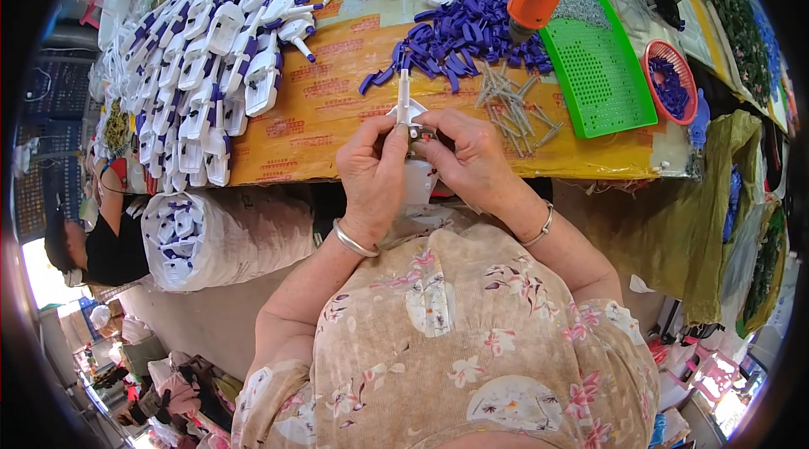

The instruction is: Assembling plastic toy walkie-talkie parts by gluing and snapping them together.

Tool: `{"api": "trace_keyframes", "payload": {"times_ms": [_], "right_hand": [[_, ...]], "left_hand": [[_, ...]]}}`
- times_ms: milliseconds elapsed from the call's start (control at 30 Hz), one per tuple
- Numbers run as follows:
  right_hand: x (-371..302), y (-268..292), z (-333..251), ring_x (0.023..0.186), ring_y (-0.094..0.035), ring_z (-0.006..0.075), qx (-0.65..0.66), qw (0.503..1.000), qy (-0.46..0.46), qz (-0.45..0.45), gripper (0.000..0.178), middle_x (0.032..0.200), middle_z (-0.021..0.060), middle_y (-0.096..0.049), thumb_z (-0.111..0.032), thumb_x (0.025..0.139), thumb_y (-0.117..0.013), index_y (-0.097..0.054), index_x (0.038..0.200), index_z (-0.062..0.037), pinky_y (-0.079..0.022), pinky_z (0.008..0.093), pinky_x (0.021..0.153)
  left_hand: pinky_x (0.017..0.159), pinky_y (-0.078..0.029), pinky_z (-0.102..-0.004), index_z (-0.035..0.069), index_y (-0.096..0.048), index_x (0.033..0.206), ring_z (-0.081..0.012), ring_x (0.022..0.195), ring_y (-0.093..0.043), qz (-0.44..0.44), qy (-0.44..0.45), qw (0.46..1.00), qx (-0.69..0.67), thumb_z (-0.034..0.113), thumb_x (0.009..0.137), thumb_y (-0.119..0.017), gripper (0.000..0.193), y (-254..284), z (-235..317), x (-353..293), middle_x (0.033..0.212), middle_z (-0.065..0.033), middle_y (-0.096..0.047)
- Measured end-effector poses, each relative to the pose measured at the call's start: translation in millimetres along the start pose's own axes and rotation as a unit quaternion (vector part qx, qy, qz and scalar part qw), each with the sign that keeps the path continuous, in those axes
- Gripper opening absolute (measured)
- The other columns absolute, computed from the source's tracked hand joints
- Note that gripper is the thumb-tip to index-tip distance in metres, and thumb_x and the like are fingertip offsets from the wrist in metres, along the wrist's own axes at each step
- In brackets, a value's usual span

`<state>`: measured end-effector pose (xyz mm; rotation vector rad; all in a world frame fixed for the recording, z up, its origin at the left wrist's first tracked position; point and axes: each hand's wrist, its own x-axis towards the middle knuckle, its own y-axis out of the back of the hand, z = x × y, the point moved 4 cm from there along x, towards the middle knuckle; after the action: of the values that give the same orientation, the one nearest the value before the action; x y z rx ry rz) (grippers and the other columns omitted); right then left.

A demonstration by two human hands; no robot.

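Screws on table between clip pile and tray, assembled pieces far left

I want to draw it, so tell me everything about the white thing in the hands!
The white part looks like smooth plastic, with a thin stem pointing up toward the table and a wider body below. It sits upright between both hands, over the table's front edge. The left hand and right hand pinch it at its middle, hiding some of it.

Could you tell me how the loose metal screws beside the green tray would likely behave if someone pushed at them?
The metal screws are thin and lie crisscrossed, so they would probably scatter and roll. They look small, likely light singly. Being stiff metal, bending seems unlikely.
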<state>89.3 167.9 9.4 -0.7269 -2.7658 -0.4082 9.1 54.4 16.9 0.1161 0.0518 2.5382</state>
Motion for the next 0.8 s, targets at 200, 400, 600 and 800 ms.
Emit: {"api": "trace_keyframes", "payload": {"times_ms": [200, 400, 600, 800], "right_hand": [[-0.7, -0.7, 3.9, 0.077, -0.062, 0.0273, 0.002, 1.0, 0.007, 0.0, 0.02, 0.085, 0.014, -0.062, -0.001, 0.078, -0.064, -0.061, 0.098, 0.0004, -0.048, 0.0334, 0.066], [0.8, 0.2, 6.4, 0.076, -0.062, 0.0265, 0.03, 1.0, -0.005, 0.003, 0.019, 0.085, 0.0134, -0.062, -0.001, 0.079, -0.064, -0.062, 0.098, 0.0001, -0.047, 0.0329, 0.065], [-0.1, 0.9, 5.2, 0.075, -0.061, 0.0255, 0.032, 0.999, -0.004, 0.002, 0.018, 0.084, 0.0131, -0.062, -0.001, 0.08, -0.063, -0.061, 0.097, 0.0002, -0.047, 0.0324, 0.064], [-0.9, 0.4, 5.2, 0.074, -0.061, 0.0246, 0.034, 0.999, -0.009, -0.003, 0.016, 0.083, 0.0127, -0.062, -0.001, 0.08, -0.063, -0.061, 0.096, 0.0003, -0.047, 0.0323, 0.064]], "left_hand": [[0.061, -0.043, -0.018, -0.003, -0.062, 0.093, -0.0025, 0.071, -0.052, -0.009, 0.008, 1.0, -0.016, 0.003, 0.089, -0.057, 0.008, 0.5, -1.7, 4.1, 0.08, 0.0016, -0.061], [0.065, -0.044, -0.0186, -0.004, -0.062, 0.095, -0.0034, 0.074, -0.053, -0.033, 0.036, 0.998, -0.031, -0.001, 0.086, -0.055, 0.012, -1.5, 3.3, 5.6, 0.084, -0.0004, -0.062], [0.066, -0.044, -0.0202, -0.004, -0.061, 0.096, -0.005, 0.073, -0.053, -0.033, 0.014, 0.999, 0.007, -0.001, 0.086, -0.052, 0.013, 0.9, 5.7, 4.6, 0.082, -0.0003, -0.062], [0.062, -0.044, -0.0211, -0.002, -0.061, 0.094, -0.0042, 0.07, -0.051, -0.024, -0.053, 0.994, 0.095, 0.001, 0.088, -0.054, 0.01, 1.8, 0.0, 3.3, 0.076, -0.0004, -0.061]]}}
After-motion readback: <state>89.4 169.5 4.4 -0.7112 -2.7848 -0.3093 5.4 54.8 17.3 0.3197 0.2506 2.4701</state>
